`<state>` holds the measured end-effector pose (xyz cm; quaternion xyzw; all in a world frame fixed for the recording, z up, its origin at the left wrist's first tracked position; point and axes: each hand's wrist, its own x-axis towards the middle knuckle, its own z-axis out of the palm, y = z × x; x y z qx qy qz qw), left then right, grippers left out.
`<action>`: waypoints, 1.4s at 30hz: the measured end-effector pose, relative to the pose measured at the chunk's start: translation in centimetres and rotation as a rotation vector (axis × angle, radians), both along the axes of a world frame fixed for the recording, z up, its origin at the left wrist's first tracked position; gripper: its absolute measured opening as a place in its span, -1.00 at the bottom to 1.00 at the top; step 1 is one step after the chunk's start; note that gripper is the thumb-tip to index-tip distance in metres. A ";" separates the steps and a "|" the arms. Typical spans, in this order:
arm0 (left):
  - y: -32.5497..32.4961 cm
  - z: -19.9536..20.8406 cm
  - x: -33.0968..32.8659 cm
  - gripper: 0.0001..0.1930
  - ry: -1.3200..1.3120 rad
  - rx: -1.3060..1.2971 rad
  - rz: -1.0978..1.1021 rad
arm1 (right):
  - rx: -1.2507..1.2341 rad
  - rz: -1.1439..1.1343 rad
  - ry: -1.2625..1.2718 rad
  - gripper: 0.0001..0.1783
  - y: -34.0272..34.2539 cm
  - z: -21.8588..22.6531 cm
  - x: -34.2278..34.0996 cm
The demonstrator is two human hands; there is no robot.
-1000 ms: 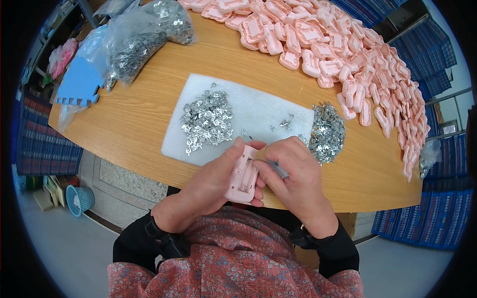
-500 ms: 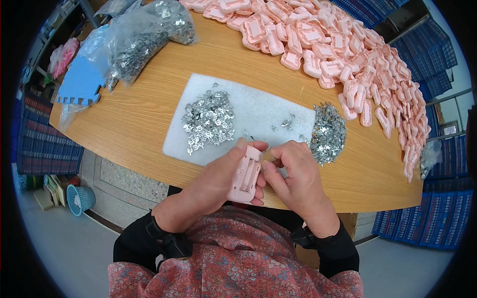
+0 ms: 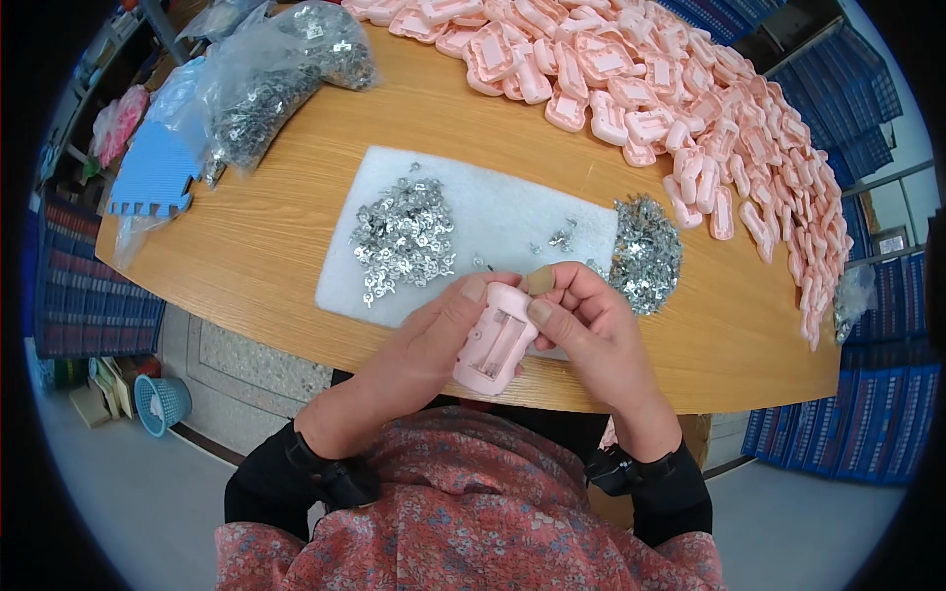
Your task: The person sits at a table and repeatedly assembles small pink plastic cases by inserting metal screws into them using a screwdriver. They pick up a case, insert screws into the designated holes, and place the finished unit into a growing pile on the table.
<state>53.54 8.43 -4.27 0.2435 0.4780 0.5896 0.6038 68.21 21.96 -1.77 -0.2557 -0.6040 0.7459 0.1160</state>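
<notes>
My left hand [image 3: 434,330] is closed around a pink plastic housing [image 3: 480,347] with a rectangular battery compartment facing up. At the housing's upper right edge, my right hand [image 3: 588,325] pinches, its thumb against the plastic and a tan covering on one fingertip. Any small part between those fingertips is hidden. A short dark tip sticks out just above the housing's top. Beyond my hands lies a white foam sheet [image 3: 493,212] with a heap of small metal contact pieces [image 3: 402,236] on its left and a few loose ones [image 3: 562,236] toward its right.
A second dense pile of metal pieces [image 3: 645,254] sits at the foam's right edge. Many pink housings [image 3: 631,89] cover the table's far right. Clear bags of metal parts [image 3: 261,108] and a blue foam mat [image 3: 153,172] occupy the far left. A blue basket [image 3: 163,404] stands on the floor.
The housing has turned slightly in my left hand, so its compartment faces up more squarely. My right hand has shifted from beside it up onto its upper right edge.
</notes>
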 end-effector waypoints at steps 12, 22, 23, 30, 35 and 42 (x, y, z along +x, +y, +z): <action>0.5 1.1 0.5 -0.60 0.620 0.009 -0.061 | -0.052 -0.009 -0.094 -0.71 0.5 -0.8 0.7; 0.5 0.0 0.3 -0.73 0.317 0.047 -0.046 | -0.012 -0.075 0.035 -0.73 -0.4 0.0 0.8; 0.4 0.2 0.0 -0.74 0.085 0.001 -0.049 | 0.013 -0.079 0.064 -0.74 -0.5 0.0 0.8; -0.1 -0.7 -1.1 -0.71 -0.769 0.007 -0.126 | 0.431 -0.077 0.154 -0.71 -0.7 -1.4 0.3; -0.4 -1.2 -0.8 -0.70 -0.922 -0.021 -0.160 | 0.644 -0.035 0.067 -0.77 -0.4 -0.4 -0.4; -0.5 -1.7 -0.6 -0.69 -0.902 -0.018 -0.261 | 0.456 0.030 0.013 -0.86 0.2 -0.4 0.0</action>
